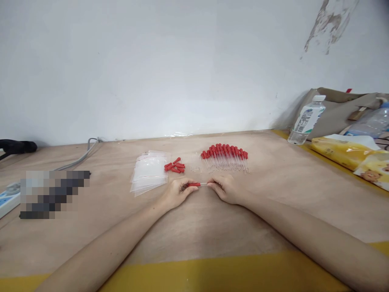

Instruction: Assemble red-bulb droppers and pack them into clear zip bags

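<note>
Head view: both hands [178,192] [225,190] inward, near each other

Bulbs [180,165] between bags [150,170] and droppers [225,154]

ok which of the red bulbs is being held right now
The red bulb pinched in the left hand, with a clear tube running to the right hand; the others lie in the loose pile or the fanned row.
</note>
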Demonstrator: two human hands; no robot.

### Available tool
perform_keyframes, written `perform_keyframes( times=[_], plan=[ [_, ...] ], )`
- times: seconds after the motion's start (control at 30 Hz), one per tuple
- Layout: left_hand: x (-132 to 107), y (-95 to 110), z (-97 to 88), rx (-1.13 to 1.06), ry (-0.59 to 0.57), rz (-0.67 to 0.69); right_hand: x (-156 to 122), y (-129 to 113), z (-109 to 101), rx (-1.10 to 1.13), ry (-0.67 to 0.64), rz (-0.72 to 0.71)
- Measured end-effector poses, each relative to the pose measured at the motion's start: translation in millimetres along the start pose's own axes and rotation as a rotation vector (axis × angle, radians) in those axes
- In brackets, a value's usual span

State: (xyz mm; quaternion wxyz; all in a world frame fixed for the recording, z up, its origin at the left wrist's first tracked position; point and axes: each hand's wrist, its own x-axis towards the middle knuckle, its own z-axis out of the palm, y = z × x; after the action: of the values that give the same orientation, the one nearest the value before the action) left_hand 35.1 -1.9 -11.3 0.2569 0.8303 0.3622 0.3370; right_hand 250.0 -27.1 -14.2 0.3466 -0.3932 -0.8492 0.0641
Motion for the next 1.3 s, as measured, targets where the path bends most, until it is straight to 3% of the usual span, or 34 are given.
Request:
perform_keyframes(
  times=[0.7,1.03,1.3],
  plan=[
    [-2,1,-5.2,-0.034,-0.013,-0.111,-5,7,-4,-0.092,0.07,-0.2],
    [-5,-2,-3.0,-0.024,-0.024,-0.082,-5,2,2,-0.031,0.094,-0.121],
    [-4,2,-3.0,-0.003,-0.028,-0.032,-5,0,4,-0.032,0.011,-0.022]
  ],
)
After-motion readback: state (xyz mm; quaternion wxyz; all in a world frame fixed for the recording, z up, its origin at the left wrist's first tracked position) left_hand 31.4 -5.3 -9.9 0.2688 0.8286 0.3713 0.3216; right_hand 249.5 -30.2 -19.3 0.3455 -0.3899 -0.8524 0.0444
